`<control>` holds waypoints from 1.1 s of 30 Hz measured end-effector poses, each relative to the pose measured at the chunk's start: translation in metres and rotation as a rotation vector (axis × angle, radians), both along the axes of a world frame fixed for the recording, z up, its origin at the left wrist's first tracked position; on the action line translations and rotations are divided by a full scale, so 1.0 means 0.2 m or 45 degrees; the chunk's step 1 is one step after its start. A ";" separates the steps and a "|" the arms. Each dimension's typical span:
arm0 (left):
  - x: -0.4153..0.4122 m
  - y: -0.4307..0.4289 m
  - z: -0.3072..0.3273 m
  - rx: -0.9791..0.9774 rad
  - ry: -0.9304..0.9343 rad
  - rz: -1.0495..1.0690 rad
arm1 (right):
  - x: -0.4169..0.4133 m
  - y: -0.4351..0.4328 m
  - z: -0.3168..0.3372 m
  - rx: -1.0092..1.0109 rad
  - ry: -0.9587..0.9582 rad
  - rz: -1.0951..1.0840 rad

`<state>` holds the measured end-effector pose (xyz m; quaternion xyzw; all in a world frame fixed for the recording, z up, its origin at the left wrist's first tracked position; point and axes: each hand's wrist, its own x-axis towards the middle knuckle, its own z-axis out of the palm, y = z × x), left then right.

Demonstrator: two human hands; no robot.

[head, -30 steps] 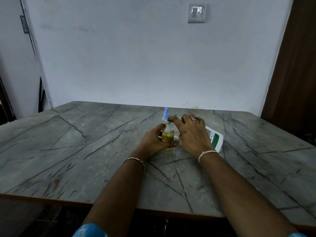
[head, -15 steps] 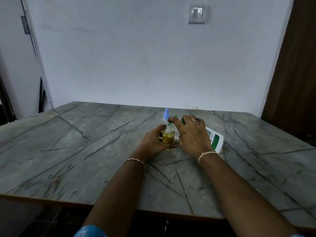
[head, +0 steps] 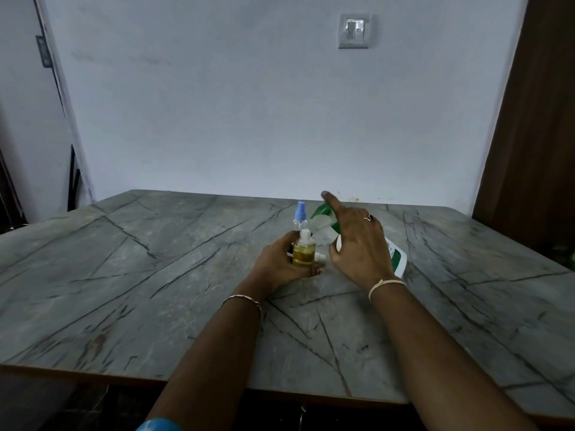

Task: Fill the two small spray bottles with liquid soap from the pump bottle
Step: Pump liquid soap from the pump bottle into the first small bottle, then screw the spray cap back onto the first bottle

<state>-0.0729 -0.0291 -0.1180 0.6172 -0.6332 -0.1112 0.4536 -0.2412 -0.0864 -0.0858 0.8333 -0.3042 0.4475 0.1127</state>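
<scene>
On the grey veined tabletop [head: 155, 275], a little right of the middle, the left hand [head: 284, 264] grips a small bottle [head: 303, 255] that stands upright, its neck uncapped, with yellow liquid up to about the shoulder. Just behind it, on the far side, stands a second small bottle with a blue spray top [head: 300, 216]. Just to the right, the white pump bottle [head: 396, 258] with a green label leans, its green pump head [head: 320, 213] next to the small bottles. The right hand [head: 357, 247] holds it from above, thumb on the near side, the other fingers curved over the top and the forefinger lifted straight up. A small white piece [head: 320, 258] lies between the hands; it is too blurred to name
</scene>
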 end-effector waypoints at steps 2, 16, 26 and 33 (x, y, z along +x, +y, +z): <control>0.01 -0.01 -0.01 0.007 -0.002 -0.006 | -0.02 -0.01 0.01 0.090 -0.160 0.033; 0.02 -0.01 -0.02 -0.033 0.010 0.032 | -0.17 -0.10 0.01 0.332 -1.019 -0.029; -0.01 0.02 0.02 0.052 0.044 0.110 | -0.17 -0.13 -0.01 0.316 -1.113 0.032; 0.03 0.02 0.04 0.095 0.111 0.200 | -0.12 -0.02 0.02 -0.226 -0.742 -0.209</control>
